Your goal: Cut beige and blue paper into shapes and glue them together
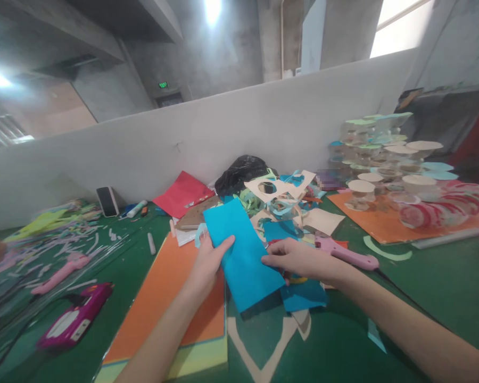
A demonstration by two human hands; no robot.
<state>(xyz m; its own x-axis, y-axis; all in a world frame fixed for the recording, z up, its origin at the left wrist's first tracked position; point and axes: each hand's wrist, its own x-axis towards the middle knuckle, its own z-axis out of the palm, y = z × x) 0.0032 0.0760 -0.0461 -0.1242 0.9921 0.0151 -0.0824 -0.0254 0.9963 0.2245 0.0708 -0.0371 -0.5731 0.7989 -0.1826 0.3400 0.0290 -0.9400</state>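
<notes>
Two hands and one blue card sheet (241,255) are shown. The sheet's left edge is pinched between the thumb and fingers of the left hand (205,266). The right hand (299,260) is extended, its fingertips pressed against the right edge. One pink glue gun (345,252) lies just beyond the right hand.

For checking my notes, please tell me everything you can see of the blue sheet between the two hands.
The bright blue sheet looks like matte card or stiff paper, a plain elongated rectangle with no visible print. It is held up at a slant above the work surface, with its far end pointing toward the scrap pile. The left hand holds its left edge with the thumb across the front. The fingertips of the right hand touch its right edge.
</notes>
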